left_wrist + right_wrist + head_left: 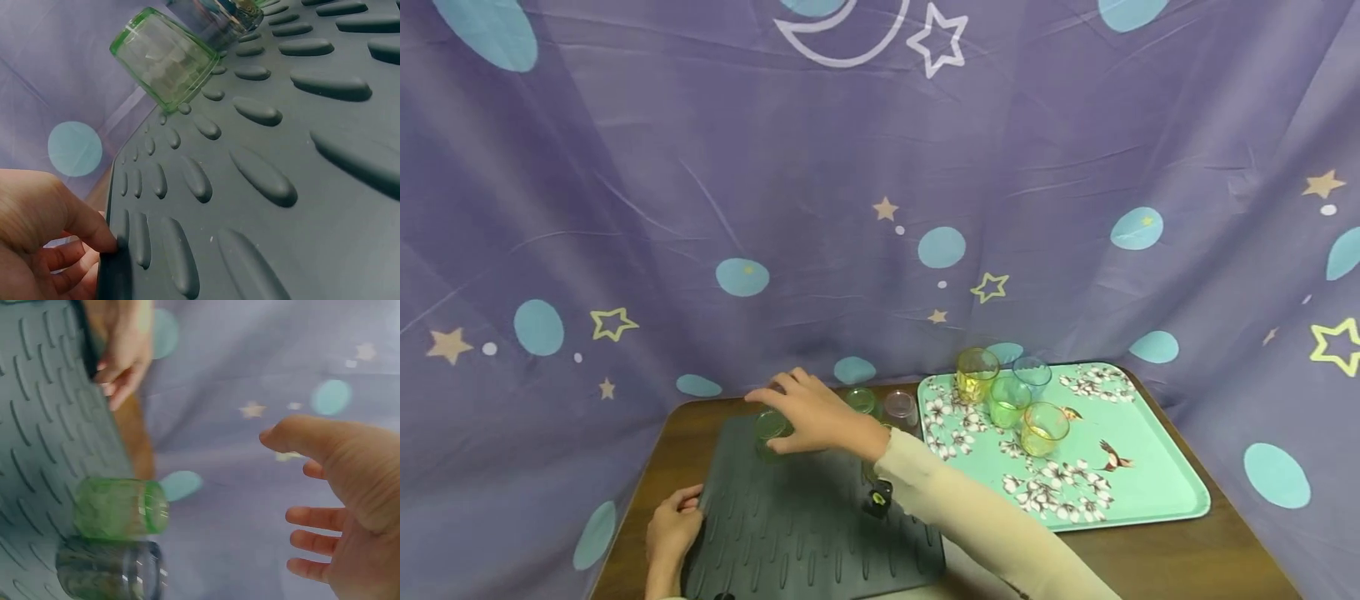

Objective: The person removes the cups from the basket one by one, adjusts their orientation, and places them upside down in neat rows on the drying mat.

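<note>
My left hand (673, 529) holds the left edge of a dark ribbed drying mat (805, 533), thumb at the rim and fingers curled beside it. My right hand (812, 412) hovers over the mat's far left part, fingers spread and nothing in them. A green-rimmed glass (771, 427) stands upside down near that far corner, just below the right hand. Beside it, in the right wrist view, is a dark bluish glass (112, 569). Farther right along the back are another green glass (861, 401) and a pinkish clear one (900, 407). The right forearm partly covers a yellowish glass.
To the right lies a mint tray (1150, 467) with flowers and birds. On its left part stand two yellow glasses (976, 375), a green glass (1009, 402) and a blue one (1032, 375). A purple patterned curtain (820, 208) hangs right behind the wooden table (647, 467).
</note>
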A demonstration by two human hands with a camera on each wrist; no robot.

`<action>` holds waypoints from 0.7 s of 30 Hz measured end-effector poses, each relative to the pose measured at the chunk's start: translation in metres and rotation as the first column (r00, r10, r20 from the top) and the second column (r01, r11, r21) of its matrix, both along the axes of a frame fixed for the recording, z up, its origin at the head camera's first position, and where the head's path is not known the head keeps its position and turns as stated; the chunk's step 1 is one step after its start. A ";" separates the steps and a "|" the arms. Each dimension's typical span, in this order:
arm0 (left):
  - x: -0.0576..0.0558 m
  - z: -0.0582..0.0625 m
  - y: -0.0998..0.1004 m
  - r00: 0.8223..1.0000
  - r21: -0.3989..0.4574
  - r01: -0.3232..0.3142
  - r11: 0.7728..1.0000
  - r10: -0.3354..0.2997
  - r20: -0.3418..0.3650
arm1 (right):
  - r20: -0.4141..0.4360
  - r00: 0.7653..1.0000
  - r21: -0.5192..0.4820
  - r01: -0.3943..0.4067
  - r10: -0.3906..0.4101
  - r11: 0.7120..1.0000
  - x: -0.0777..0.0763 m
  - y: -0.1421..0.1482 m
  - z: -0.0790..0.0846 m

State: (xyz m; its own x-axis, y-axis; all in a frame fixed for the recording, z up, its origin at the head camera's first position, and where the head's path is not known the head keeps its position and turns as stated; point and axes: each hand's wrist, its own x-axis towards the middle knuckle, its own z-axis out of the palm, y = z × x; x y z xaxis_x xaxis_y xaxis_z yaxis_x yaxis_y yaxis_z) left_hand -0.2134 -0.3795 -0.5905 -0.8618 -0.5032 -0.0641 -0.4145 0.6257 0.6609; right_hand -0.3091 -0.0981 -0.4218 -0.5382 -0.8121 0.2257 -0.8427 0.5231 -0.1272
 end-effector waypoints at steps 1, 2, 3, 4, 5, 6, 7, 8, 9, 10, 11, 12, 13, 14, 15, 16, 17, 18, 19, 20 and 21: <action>0.001 0.000 -0.001 1.000 0.001 0.003 1.000 -0.003 0.001 | 0.016 1.000 -0.039 -0.005 0.006 0.999 0.003 0.009 0.003; 0.001 0.000 -0.001 1.000 0.000 0.004 1.000 -0.004 0.003 | 0.035 0.999 -0.077 -0.006 0.009 0.997 0.007 0.018 0.007; 0.001 0.000 -0.001 1.000 -0.001 0.005 1.000 -0.005 0.000 | 0.061 0.998 -0.117 -0.005 0.012 0.993 0.010 0.027 0.010; 0.001 0.000 -0.001 1.000 -0.005 0.007 1.000 -0.007 -0.003 | 0.086 0.996 -0.158 -0.002 0.016 0.987 0.013 0.037 0.012; 0.000 0.000 -0.002 1.000 -0.006 0.009 1.000 -0.009 0.000 | 0.110 0.994 -0.195 0.006 0.016 0.981 0.016 0.046 0.014; 0.000 0.000 -0.001 1.000 -0.005 0.008 1.000 -0.008 0.001 | 0.139 0.990 -0.232 0.017 0.016 0.973 0.019 0.056 0.017; 0.000 0.000 -0.001 1.000 -0.005 0.009 1.000 -0.009 0.003 | 0.169 0.985 -0.272 0.031 0.016 0.962 0.022 0.065 0.018; 0.000 0.000 -0.002 1.000 -0.006 0.009 1.000 -0.009 0.007 | 0.196 0.980 -0.311 0.049 0.013 0.949 0.024 0.075 0.019; -0.001 0.001 -0.002 1.000 -0.007 0.011 1.000 -0.011 0.014 | 0.220 0.975 -0.348 0.068 0.012 0.935 0.027 0.085 0.020; -0.001 0.001 -0.002 1.000 -0.009 0.012 1.000 -0.012 0.016 | 0.235 0.972 -0.383 0.087 0.007 0.920 0.029 0.095 0.019; -0.002 0.001 -0.002 1.000 -0.006 0.011 1.000 -0.011 0.015 | 0.250 0.968 -0.418 0.109 -0.001 0.902 0.031 0.105 0.019; -0.002 0.002 -0.002 1.000 -0.002 0.011 1.000 -0.011 0.019 | 0.261 0.965 -0.453 0.131 -0.009 0.882 0.033 0.116 0.018; -0.002 0.002 -0.002 1.000 0.000 0.012 1.000 -0.012 0.026 | 0.264 0.964 -0.486 0.151 -0.021 0.861 0.034 0.126 0.017; -0.002 0.002 -0.002 0.999 0.000 0.012 1.000 -0.012 0.032 | 0.265 0.964 -0.516 0.172 -0.034 0.839 0.035 0.136 0.016; -0.002 0.002 -0.001 0.999 0.002 0.011 1.000 -0.011 0.037 | 0.259 0.965 -0.545 0.188 -0.050 0.817 0.036 0.146 0.014; -0.001 0.003 -0.001 0.999 0.004 0.009 1.000 -0.009 0.036 | 0.250 0.966 -0.573 0.204 -0.068 0.794 0.036 0.156 0.012; -0.001 0.003 -0.001 0.999 0.008 0.005 1.000 -0.005 0.038 | 0.240 0.967 -0.598 0.219 -0.088 0.771 0.036 0.166 0.010; -0.001 0.003 -0.001 0.999 0.013 0.004 1.000 -0.004 0.043 | 0.235 0.966 -0.619 0.236 -0.110 0.749 0.037 0.177 0.008; 0.000 0.003 0.000 0.999 0.014 0.002 1.000 -0.003 0.040 | 0.230 0.964 -0.639 0.252 -0.132 0.727 0.037 0.187 0.006; 0.000 0.003 0.000 0.999 0.017 0.001 1.000 -0.002 0.037 | 0.230 0.961 -0.657 0.270 -0.154 0.704 0.037 0.197 0.004; 0.000 0.003 0.000 0.999 0.018 0.000 1.000 0.000 0.034 | 0.237 0.955 -0.671 0.294 -0.179 0.681 0.038 0.207 0.002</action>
